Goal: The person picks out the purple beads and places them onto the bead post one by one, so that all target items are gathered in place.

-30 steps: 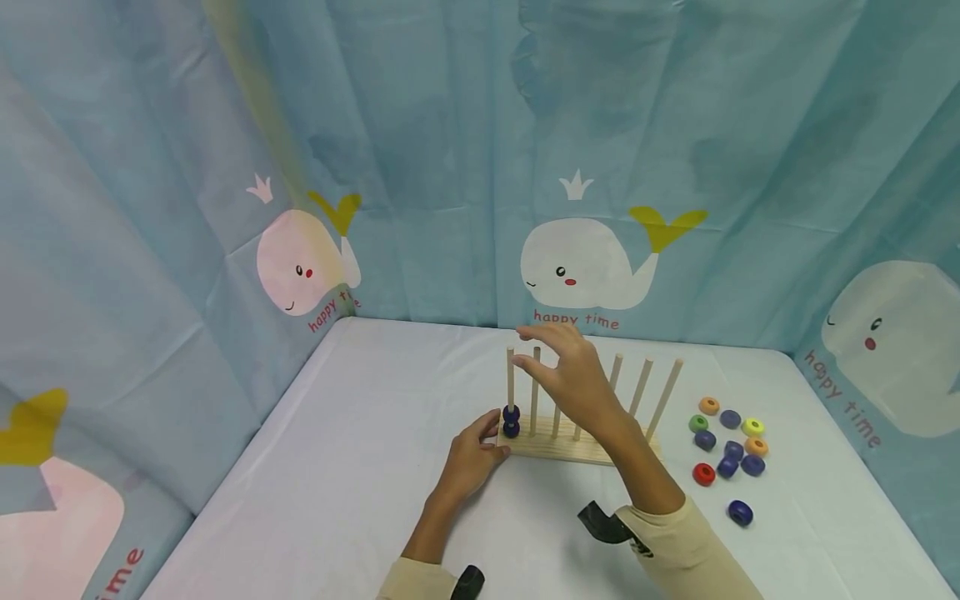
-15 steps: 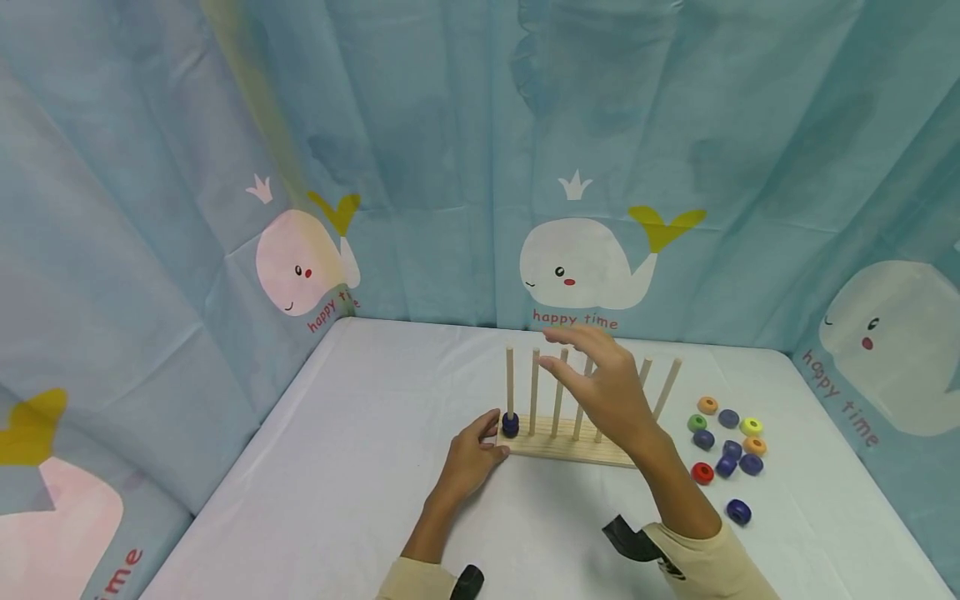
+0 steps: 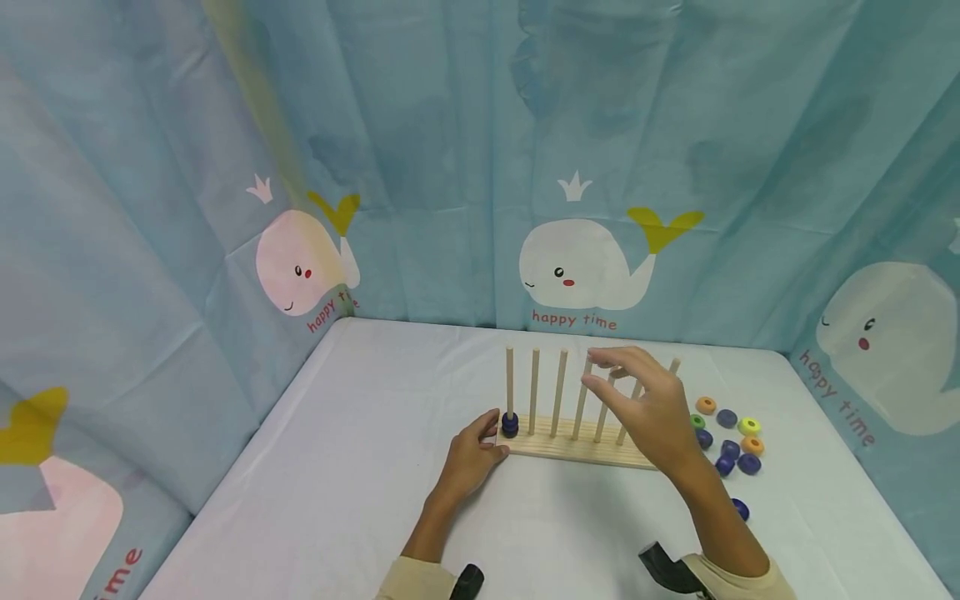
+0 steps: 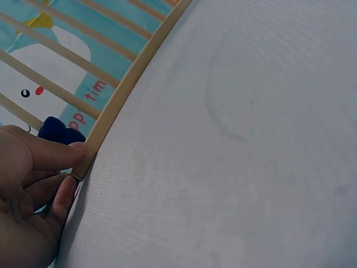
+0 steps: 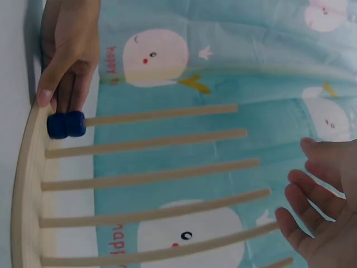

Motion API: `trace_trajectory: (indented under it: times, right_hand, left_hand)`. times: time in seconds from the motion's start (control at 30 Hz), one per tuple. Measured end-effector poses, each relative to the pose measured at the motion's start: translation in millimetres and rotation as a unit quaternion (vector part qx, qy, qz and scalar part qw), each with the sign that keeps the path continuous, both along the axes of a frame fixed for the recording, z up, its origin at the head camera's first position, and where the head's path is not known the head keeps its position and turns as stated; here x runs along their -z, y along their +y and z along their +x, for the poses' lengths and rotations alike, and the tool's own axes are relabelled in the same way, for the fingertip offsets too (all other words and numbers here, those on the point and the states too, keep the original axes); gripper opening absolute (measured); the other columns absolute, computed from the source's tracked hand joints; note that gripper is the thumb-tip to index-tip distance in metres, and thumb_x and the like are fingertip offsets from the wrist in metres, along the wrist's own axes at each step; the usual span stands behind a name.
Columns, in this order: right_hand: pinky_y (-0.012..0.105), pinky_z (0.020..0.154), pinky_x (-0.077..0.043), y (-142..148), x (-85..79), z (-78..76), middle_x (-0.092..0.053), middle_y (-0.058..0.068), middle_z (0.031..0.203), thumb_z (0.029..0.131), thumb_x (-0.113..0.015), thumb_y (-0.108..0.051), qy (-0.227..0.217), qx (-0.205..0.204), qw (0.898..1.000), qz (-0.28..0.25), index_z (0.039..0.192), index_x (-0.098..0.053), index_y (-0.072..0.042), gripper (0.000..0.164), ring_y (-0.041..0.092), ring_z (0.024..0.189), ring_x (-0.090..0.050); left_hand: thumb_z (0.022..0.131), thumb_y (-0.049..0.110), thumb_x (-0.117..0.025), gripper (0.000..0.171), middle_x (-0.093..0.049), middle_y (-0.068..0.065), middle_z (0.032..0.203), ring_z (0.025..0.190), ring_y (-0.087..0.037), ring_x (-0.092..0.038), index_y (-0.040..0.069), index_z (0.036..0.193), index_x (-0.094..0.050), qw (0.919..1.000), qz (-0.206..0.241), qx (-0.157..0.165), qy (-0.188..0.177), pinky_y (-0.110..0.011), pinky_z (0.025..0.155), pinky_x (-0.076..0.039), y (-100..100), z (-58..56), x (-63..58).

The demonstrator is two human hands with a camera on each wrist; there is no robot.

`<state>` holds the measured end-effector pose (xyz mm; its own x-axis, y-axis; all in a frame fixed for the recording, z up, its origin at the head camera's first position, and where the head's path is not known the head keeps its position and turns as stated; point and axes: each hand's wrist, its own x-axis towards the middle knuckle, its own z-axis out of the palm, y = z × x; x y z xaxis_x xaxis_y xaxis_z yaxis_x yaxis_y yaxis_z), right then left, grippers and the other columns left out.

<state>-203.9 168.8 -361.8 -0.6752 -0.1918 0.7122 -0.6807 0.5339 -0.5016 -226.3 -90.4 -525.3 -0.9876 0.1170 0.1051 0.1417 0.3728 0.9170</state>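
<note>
A wooden peg board [image 3: 562, 448] with several upright pegs stands on the table. Two dark blue beads [image 5: 66, 124] are stacked at the foot of its leftmost peg. My left hand [image 3: 468, 461] grips the board's left end, its thumb on the front edge, as the left wrist view [image 4: 33, 184] also shows at close range. Over the board's right part hovers my right hand [image 3: 651, 410], thumb and fingers apart and holding nothing. In the head view it hides parts of the right-hand pegs.
Loose beads lie right of the board: orange [image 3: 706, 405], yellow [image 3: 749, 427], green [image 3: 697, 422] and several blue ones [image 3: 748, 464]. One blue bead [image 3: 741, 509] lies nearer, partly behind the right forearm. A blue whale-print curtain [image 3: 435, 167] surrounds the white table [image 3: 360, 467].
My right hand has moved right from near the leftmost pegs. The upper blue bead has dropped onto the lower one on the leftmost peg. My left hand has stayed put.
</note>
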Motion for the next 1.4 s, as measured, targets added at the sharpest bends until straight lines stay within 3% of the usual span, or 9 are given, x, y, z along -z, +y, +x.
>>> trace_trajectory:
  times: [0.27, 0.57, 0.77, 1.0, 1.13, 1.27, 1.4]
  right_hand:
    - [0.013, 0.079, -0.049, 28, 14.9, 10.4, -0.068, -0.006, 0.109, 0.085, -0.076, -0.013, -0.033, 0.041, 0.999, -0.012, 0.116, -0.070, -0.013, 0.031, 0.012, 0.092, -0.062]
    - [0.011, 0.081, -0.048, 61, 32.2, 15.7, -0.068, -0.003, 0.107, 0.087, -0.074, -0.013, -0.073, 0.075, 0.994, -0.023, 0.115, -0.070, -0.011, 0.028, 0.006, 0.096, -0.061]
    - [0.006, 0.081, -0.044, 81, 40.2, 21.4, -0.068, -0.006, 0.108, 0.089, -0.072, -0.020, -0.086, 0.133, 0.987, -0.010, 0.118, -0.069, -0.013, 0.030, 0.001, 0.094, -0.059]
    - [0.000, 0.080, -0.039, 107, 47.6, 28.6, -0.070, -0.001, 0.109, 0.090, -0.071, -0.027, -0.122, 0.194, 0.973, -0.020, 0.122, -0.068, -0.019, 0.032, -0.010, 0.093, -0.055]
    - [0.001, 0.072, -0.042, 123, 52.7, 31.4, -0.070, 0.005, 0.113, 0.091, -0.068, -0.034, -0.166, 0.239, 0.956, -0.025, 0.125, -0.066, -0.017, 0.038, -0.013, 0.091, -0.053]
    - [0.003, 0.064, -0.043, 136, 58.7, 33.0, -0.068, 0.009, 0.118, 0.092, -0.065, -0.042, -0.211, 0.280, 0.936, -0.023, 0.130, -0.063, -0.017, 0.045, 0.002, 0.093, -0.059]
    - [0.004, 0.064, -0.043, 147, 65.7, 33.0, -0.067, 0.009, 0.120, 0.092, -0.065, -0.044, -0.232, 0.300, 0.925, -0.023, 0.132, -0.061, -0.016, 0.049, 0.014, 0.098, -0.061]
  left_hand:
    - [0.087, 0.008, -0.070, 0.062, -0.054, -0.008, 0.139, 0.119, -0.024, -0.056, 0.007, 0.144, -0.046, 1.0000, 0.001, 0.001, 0.006, -0.032, 0.092, -0.051, 0, -0.5, -0.3]
    - [0.087, 0.009, -0.070, 0.062, -0.054, -0.010, 0.139, 0.118, -0.025, -0.057, 0.008, 0.144, -0.046, 1.0000, -0.002, 0.001, -0.001, -0.033, 0.092, -0.052, 0, -2.0, -1.5]
    - [0.087, 0.008, -0.071, 0.063, -0.053, -0.009, 0.140, 0.120, -0.025, -0.056, 0.009, 0.145, -0.046, 1.0000, 0.002, 0.001, 0.000, -0.032, 0.092, -0.052, 0, -2.4, -1.2]
    - [0.087, 0.009, -0.071, 0.063, -0.054, -0.008, 0.139, 0.119, -0.024, -0.057, 0.011, 0.145, -0.046, 1.0000, -0.004, -0.004, -0.002, -0.032, 0.091, -0.052, -1, -1.3, -0.5]
    - [0.087, 0.010, -0.071, 0.063, -0.054, -0.007, 0.139, 0.119, -0.022, -0.056, 0.012, 0.145, -0.046, 1.0000, -0.002, -0.005, -0.006, -0.031, 0.092, -0.051, 0, -0.8, -0.9]
    - [0.087, 0.010, -0.071, 0.063, -0.054, -0.008, 0.138, 0.119, -0.022, -0.056, 0.011, 0.145, -0.046, 0.9999, -0.005, -0.006, -0.007, -0.030, 0.092, -0.051, 1, -0.8, 0.3]
    - [0.087, 0.010, -0.071, 0.064, -0.054, -0.007, 0.139, 0.120, -0.021, -0.056, 0.011, 0.145, -0.046, 0.9999, -0.005, -0.005, -0.008, -0.029, 0.092, -0.051, 1, -0.3, 1.1]
